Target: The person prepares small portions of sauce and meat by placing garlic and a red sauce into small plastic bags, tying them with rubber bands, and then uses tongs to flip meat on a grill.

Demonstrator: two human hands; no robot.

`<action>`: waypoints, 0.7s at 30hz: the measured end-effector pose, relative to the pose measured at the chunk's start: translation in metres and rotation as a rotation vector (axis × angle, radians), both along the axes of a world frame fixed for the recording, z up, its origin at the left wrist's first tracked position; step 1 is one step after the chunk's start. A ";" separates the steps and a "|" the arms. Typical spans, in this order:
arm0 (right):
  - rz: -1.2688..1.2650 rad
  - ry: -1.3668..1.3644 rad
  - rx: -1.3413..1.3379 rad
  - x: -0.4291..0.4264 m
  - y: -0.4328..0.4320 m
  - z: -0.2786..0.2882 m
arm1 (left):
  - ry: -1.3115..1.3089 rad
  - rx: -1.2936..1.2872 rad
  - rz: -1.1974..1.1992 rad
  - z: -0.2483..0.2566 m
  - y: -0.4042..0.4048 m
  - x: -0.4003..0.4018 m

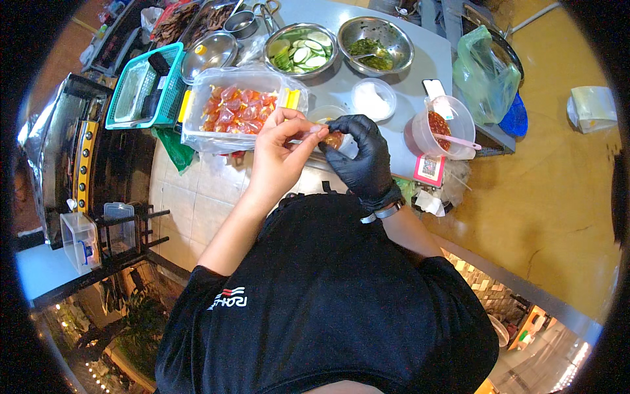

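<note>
My bare left hand (285, 143) pinches a small pale, translucent item (315, 129) between its fingertips. The black-gloved right hand (362, 152) meets it there, thumb and forefinger closed at the item's other side. Just under both hands is a clear plastic bowl (329, 112) with orange-brown contents, partly hidden by the fingers. To the left stands a plastic-lined tub (231, 78) holding many small red-orange filled bags. A round tub of white contents (373, 100) is beyond my right hand, and a clear pitcher of red sauce (460, 123) with a pink spoon is further right.
Steel bowls of sliced cucumber (301, 53) and chopped greens (371, 51) stand at the back. A turquoise basket (170, 98) and a steel lid (209, 56) lie to the left. A phone (433, 88), a printed code card (429, 170) and a green plastic bag (485, 79) are at right.
</note>
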State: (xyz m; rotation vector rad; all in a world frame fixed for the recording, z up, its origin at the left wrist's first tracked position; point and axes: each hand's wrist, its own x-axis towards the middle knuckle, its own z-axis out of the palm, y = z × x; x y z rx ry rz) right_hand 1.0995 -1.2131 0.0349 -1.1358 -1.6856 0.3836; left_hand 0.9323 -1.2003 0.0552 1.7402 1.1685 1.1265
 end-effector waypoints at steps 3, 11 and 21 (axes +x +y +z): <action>-0.049 -0.021 -0.227 -0.006 -0.010 -0.001 | -0.005 -0.040 0.009 0.017 -0.002 0.005; 0.462 0.332 -0.472 0.023 -0.003 -0.022 | 0.063 0.138 -0.230 0.017 0.011 -0.009; -0.044 -0.081 -0.074 0.008 -0.009 -0.006 | -0.450 -0.562 0.059 -0.016 0.011 -0.006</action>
